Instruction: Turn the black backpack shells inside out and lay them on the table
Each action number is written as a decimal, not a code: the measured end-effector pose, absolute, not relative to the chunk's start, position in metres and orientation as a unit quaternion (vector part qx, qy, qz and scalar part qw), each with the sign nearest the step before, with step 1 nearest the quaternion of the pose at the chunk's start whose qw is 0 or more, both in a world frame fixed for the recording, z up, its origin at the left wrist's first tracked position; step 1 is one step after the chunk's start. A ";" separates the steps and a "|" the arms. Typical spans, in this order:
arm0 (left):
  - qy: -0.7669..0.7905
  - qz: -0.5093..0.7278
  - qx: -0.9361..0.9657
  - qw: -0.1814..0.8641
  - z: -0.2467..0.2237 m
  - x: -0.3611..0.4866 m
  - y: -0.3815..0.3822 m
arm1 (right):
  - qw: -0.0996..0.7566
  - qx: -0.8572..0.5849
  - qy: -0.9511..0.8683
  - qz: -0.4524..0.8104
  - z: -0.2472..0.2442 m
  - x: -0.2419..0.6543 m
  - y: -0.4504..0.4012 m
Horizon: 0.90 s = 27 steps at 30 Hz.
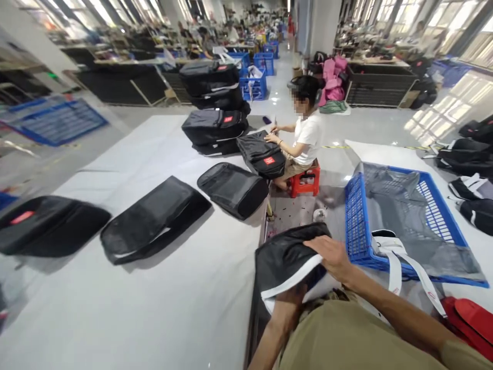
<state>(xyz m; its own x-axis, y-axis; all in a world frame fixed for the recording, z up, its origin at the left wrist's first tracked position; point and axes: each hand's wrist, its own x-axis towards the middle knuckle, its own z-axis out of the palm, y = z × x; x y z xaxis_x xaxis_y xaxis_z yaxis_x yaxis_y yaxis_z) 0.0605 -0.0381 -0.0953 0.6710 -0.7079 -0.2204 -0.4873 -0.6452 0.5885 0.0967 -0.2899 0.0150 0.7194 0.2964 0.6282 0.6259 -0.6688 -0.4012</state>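
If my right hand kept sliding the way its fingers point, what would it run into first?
The right hand lies on the black bag, fingers pointing left across it. Going on, it would stay on the bag's fabric, then probably reach the white sheet; depth is unclear.

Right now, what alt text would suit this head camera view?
A person's right hand presses on a black bag with white trim in their lap while the left hand reaches inside. Beside them sits a blue crate; black bags lie ahead, near a seated co-worker.

Bare white sheet (pixel 154 308) lay open lower left, black bags (pixel 154 218) blocked mid-left, blue crate (pixel 356 226) walled the right.
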 end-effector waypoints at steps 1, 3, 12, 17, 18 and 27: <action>-0.379 -0.225 0.865 0.240 -0.088 0.064 -0.047 | 0.312 -0.883 -0.224 -0.271 0.013 0.087 -0.306; -0.460 -0.188 0.832 0.247 -0.069 0.070 -0.064 | 0.300 -0.900 -0.140 -0.284 0.009 0.070 -0.333; -0.375 0.140 0.870 0.289 -0.073 0.159 -0.146 | 0.302 -0.922 0.035 -0.241 -0.025 0.079 -0.399; -0.301 0.121 0.866 0.380 -0.120 0.209 -0.152 | 0.337 -0.927 0.051 -0.157 -0.052 0.124 -0.418; -0.285 0.094 0.859 0.414 -0.121 0.219 -0.150 | 0.355 -0.925 0.052 -0.127 -0.052 0.139 -0.421; 0.071 -0.253 0.806 0.530 -0.105 0.311 -0.170 | 0.528 -0.841 0.022 0.114 -0.077 0.310 -0.415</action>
